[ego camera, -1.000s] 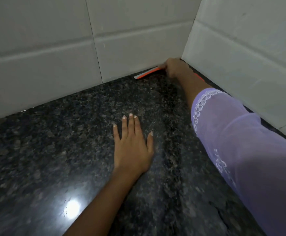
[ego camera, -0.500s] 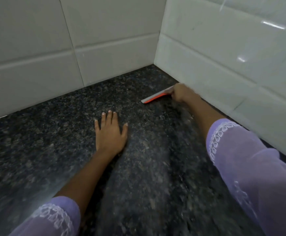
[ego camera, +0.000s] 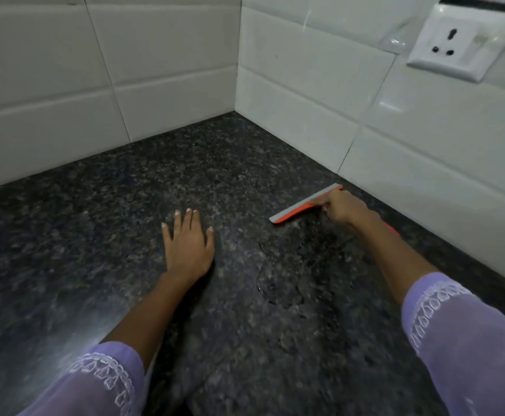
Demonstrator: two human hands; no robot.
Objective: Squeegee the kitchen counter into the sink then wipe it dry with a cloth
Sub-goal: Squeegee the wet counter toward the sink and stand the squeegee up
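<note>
An orange squeegee (ego camera: 297,209) with a grey blade lies with its blade on the dark speckled granite counter (ego camera: 95,223), close to the right wall. My right hand (ego camera: 339,207) is closed around its handle, and the rest of the handle is hidden under my wrist. My left hand (ego camera: 188,246) rests flat on the counter, fingers spread, to the left of the blade. A wet streaked patch shows on the stone behind the blade. Neither the sink nor a cloth is in view.
White tiled walls (ego camera: 155,70) meet in a corner at the back of the counter. A white power socket (ego camera: 461,43) is mounted on the right wall above the counter. Purple sleeves cover both forearms near the bottom edge.
My right hand has dragged the squeegee out of the back corner along the right wall toward me. My left hand has stayed flat on the counter.
</note>
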